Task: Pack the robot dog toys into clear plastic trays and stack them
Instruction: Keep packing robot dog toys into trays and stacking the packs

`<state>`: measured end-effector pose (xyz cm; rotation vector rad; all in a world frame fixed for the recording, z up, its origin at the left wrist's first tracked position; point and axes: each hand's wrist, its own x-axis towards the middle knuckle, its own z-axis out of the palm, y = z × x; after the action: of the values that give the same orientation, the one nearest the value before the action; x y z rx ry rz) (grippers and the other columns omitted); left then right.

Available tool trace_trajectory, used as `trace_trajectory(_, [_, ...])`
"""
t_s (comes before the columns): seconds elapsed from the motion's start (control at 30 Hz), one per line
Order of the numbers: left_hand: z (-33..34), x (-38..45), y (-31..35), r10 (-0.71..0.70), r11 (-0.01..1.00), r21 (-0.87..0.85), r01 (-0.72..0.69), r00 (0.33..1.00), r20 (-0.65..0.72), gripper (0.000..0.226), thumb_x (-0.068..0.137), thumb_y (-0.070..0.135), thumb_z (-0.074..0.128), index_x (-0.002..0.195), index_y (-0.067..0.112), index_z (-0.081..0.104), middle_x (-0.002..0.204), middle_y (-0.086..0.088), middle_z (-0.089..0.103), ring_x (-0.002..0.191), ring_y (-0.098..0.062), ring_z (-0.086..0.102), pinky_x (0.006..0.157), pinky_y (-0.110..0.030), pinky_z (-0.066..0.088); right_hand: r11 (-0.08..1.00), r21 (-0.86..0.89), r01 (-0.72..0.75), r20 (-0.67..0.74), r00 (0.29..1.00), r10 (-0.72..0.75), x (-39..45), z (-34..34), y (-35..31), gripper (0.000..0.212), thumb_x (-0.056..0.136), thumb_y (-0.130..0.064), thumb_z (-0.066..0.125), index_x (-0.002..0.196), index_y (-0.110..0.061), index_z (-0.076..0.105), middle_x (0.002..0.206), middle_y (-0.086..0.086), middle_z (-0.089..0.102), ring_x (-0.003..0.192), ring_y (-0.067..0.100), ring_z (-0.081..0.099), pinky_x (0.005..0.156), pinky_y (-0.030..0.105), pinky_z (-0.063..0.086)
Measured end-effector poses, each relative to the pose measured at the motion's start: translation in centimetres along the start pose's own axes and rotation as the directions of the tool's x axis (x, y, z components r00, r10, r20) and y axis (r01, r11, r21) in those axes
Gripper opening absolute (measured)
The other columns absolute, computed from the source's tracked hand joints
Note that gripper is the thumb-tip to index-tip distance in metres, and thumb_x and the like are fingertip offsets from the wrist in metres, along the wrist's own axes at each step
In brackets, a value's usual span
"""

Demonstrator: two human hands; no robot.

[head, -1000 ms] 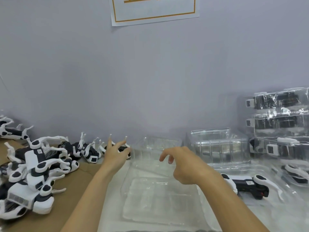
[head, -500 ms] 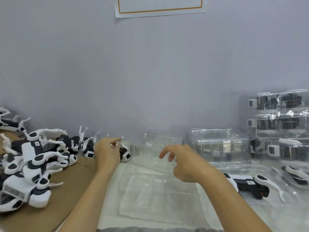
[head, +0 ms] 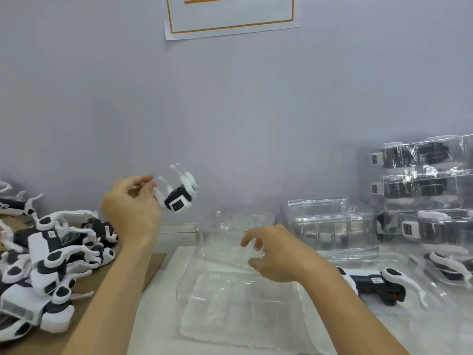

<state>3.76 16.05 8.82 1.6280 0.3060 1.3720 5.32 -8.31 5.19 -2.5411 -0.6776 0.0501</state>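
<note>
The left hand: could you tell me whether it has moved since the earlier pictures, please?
Yes. The left hand has risen off the toy pile, lifting a robot dog toy.

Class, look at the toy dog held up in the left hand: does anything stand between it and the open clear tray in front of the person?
Only partly: the right hand hovers over the clear tray at its far edge. The rest of the tray lies open below the toy dog in the left hand.

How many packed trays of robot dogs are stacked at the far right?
3 in the stack: top packed tray, middle packed tray, bottom packed tray. More may lie beyond the frame edge.
</note>
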Motion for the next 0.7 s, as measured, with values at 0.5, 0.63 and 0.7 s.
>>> trace_trajectory(0.5, [2.3,-4.4,8.9,-0.298,0.738,-0.216,0.639,0.595,0.746,0.013,0.093,-0.011,0.057,0.094,-0.003,0.069,0.088,-0.019,0.065,0.07,-0.02,0.069,0.066,-0.024,0.06,0.961,0.003,0.277,-0.858,0.495,-0.14,0.7,-1.6,-1.4,0.047,0.087,-0.042,0.069,0.124,-0.017,0.054,0.109,-0.002,0.06,0.095,0.02,0.056,0.079,0.044,0.049])
trace_trajectory(0.63, [1.8,-3.6,8.5,-0.245,0.784,-0.195,0.59,0.582,0.776,0.013,0.093,0.01,0.067,0.103,0.003,0.07,0.083,-0.011,0.071,0.078,-0.024,0.074,0.065,-0.028,0.06,0.919,0.252,0.304,-0.738,0.674,-0.021,0.6,-2.2,-0.6,0.038,0.089,-0.043,0.067,0.113,-0.027,0.042,0.086,-0.01,0.062,0.064,0.01,0.06,0.053,0.027,0.047])
trace_trajectory(0.7, [1.6,-3.2,7.6,-0.223,0.881,-0.124,0.456,0.631,0.743,0.016,0.096,0.019,0.065,0.103,0.007,0.071,0.084,-0.007,0.073,0.08,-0.021,0.074,0.066,-0.031,0.061,0.886,0.364,0.286,-0.731,0.678,0.081,0.6,-2.6,-0.2,0.026,0.092,-0.042,0.064,0.096,-0.02,0.049,0.077,-0.002,0.063,0.064,0.013,0.06,0.051,0.024,0.045])
